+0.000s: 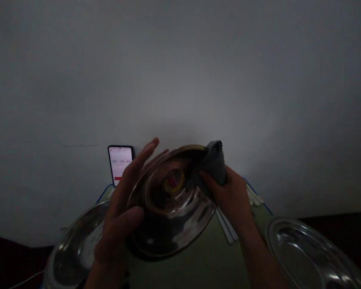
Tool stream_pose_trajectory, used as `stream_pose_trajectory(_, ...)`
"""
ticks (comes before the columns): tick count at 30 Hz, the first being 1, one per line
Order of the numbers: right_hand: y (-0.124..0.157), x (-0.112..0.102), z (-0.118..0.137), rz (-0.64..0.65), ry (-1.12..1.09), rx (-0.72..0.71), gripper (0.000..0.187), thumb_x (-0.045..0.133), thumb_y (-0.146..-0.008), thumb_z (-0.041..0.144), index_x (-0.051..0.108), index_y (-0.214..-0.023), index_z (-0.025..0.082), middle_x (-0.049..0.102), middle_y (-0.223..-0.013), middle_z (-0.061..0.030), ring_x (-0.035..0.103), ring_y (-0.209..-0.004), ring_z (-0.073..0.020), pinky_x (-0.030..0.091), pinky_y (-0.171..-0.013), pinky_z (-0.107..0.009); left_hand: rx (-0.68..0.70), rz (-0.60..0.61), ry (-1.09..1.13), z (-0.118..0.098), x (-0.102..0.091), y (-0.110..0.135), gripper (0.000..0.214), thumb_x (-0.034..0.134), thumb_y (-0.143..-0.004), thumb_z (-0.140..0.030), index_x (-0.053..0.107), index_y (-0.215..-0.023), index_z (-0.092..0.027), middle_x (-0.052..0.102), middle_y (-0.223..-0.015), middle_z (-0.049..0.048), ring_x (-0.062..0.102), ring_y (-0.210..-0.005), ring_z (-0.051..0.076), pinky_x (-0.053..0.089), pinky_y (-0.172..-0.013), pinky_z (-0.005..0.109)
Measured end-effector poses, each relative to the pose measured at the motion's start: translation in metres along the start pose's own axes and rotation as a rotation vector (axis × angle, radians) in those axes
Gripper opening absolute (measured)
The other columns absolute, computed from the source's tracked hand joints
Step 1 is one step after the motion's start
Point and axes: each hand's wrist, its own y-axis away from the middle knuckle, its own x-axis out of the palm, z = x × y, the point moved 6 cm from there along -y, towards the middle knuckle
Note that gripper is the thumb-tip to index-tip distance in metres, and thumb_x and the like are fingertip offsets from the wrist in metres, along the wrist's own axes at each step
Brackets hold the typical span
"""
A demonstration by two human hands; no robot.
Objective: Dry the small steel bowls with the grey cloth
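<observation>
Holds a shiny steel dish point(183, 220) up in the air above the green bench point(188, 267), tilted, broad face toward the camera. Shows a round yellow-edged patch point(173, 180) with some pink near the middle of that face. Sets the left hand point(116, 212) at the dish's left edge, thumb over the near side, fingers stretched upward along the rim; cannot tell a closed grip there from a loose prop. Clasps a grey cloth point(212, 160) in the right hand point(233, 194), folded over the right edge of the dish and pressed against its face, thumb on top. Leaves a second metal vessel point(67, 251) at the lower left, beside the left forearm, and another metal dish point(307, 251) at the lower right, beyond the right forearm. Props a lit phone point(121, 164) upright near the wall point(180, 72), just behind the left hand, timer digits on display. Keeps pale strips point(227, 226) lying on the bench, just beside the right wrist. Includes white items point(255, 197) farther back, too dim to identify.
</observation>
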Motion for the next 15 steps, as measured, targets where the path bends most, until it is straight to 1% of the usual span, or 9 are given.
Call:
stream_pose_trajectory(2,0.002,-0.005,0.007,-0.016,0.106,-0.057,0.032,0.069,-0.075,0.051,0.070,-0.081,0.019,0.067,-0.063,-0.0014,0.055,-0.057,-0.0172,0.039,-0.055,-0.029,-0.036,0.065,-0.013,0.002,-0.004,-0.001,0.059,0.066,-0.073,-0.039,0.062,-0.129,-0.021,0.050,-0.147,0.0062,0.046,-0.132,0.037,0.046,-0.105,0.042)
stream_pose_trajectory(3,0.003,-0.006,0.010,-0.032,0.128,-0.083,0.031,0.070,-0.074,0.050,0.070,-0.082,0.020,0.066,-0.062,-0.0010,0.055,-0.056,-0.0173,0.038,-0.054,-0.029,-0.056,0.111,0.033,0.004,-0.004,-0.002,0.055,0.062,-0.074,-0.035,0.064,-0.127,-0.021,0.055,-0.143,0.0065,0.050,-0.129,0.037,0.049,-0.101,0.043)
stream_pose_trajectory(5,0.005,-0.008,0.014,-0.086,0.102,-0.133,0.033,0.073,-0.073,0.046,0.070,-0.094,0.022,0.068,-0.067,-0.0012,0.057,-0.060,-0.0183,0.039,-0.056,-0.029,-0.095,0.209,0.111,0.006,-0.003,-0.004,0.051,0.058,-0.074,-0.031,0.068,-0.122,-0.021,0.066,-0.129,0.0079,0.056,-0.123,0.038,0.051,-0.098,0.047)
stream_pose_trajectory(6,0.006,-0.008,0.015,-0.112,0.065,-0.158,0.038,0.075,-0.072,0.044,0.069,-0.104,0.024,0.070,-0.073,-0.0014,0.059,-0.063,-0.0187,0.041,-0.057,-0.030,-0.098,0.241,0.136,0.007,-0.003,-0.005,0.050,0.058,-0.073,-0.031,0.069,-0.121,-0.021,0.069,-0.123,0.0087,0.057,-0.120,0.039,0.050,-0.098,0.050)
stream_pose_trajectory(8,0.008,-0.007,0.019,-0.145,-0.002,-0.195,0.048,0.077,-0.071,0.041,0.065,-0.115,0.028,0.072,-0.081,-0.0010,0.060,-0.065,-0.0182,0.043,-0.059,-0.030,-0.095,0.271,0.154,0.007,-0.001,-0.007,0.051,0.059,-0.072,-0.032,0.070,-0.120,-0.020,0.070,-0.120,0.0099,0.058,-0.119,0.041,0.047,-0.100,0.054)
stream_pose_trajectory(10,0.009,-0.004,0.020,-0.147,-0.040,-0.192,0.042,0.076,-0.071,0.040,0.067,-0.110,0.027,0.071,-0.076,0.0004,0.057,-0.060,-0.0162,0.043,-0.057,-0.029,-0.057,0.256,0.166,0.006,-0.001,-0.007,0.050,0.060,-0.071,-0.034,0.071,-0.117,-0.018,0.069,-0.122,0.0111,0.058,-0.118,0.043,0.046,-0.101,0.057)
stream_pose_trajectory(12,0.010,-0.002,0.020,-0.150,-0.073,-0.155,0.030,0.074,-0.074,0.039,0.069,-0.098,0.024,0.068,-0.068,0.0018,0.054,-0.055,-0.0141,0.042,-0.055,-0.028,-0.002,0.188,0.160,0.005,-0.005,-0.007,0.046,0.062,-0.069,-0.035,0.074,-0.110,-0.018,0.069,-0.122,0.0119,0.057,-0.118,0.045,0.046,-0.099,0.060)
stream_pose_trajectory(13,0.010,-0.002,0.020,-0.154,-0.098,-0.128,0.025,0.073,-0.074,0.040,0.070,-0.093,0.023,0.067,-0.066,0.0020,0.053,-0.055,-0.0136,0.042,-0.055,-0.027,0.021,0.140,0.146,0.004,-0.009,-0.006,0.044,0.063,-0.067,-0.036,0.076,-0.105,-0.018,0.070,-0.122,0.0120,0.056,-0.118,0.046,0.047,-0.098,0.061)
stream_pose_trajectory(15,0.010,0.000,0.017,-0.148,-0.188,-0.063,0.024,0.073,-0.074,0.041,0.069,-0.086,0.021,0.069,-0.069,0.0012,0.055,-0.059,-0.0141,0.044,-0.057,-0.027,0.024,0.011,0.143,0.004,-0.017,-0.003,0.041,0.070,-0.059,-0.039,0.078,-0.095,-0.020,0.072,-0.116,0.0111,0.056,-0.117,0.048,0.048,-0.095,0.061)
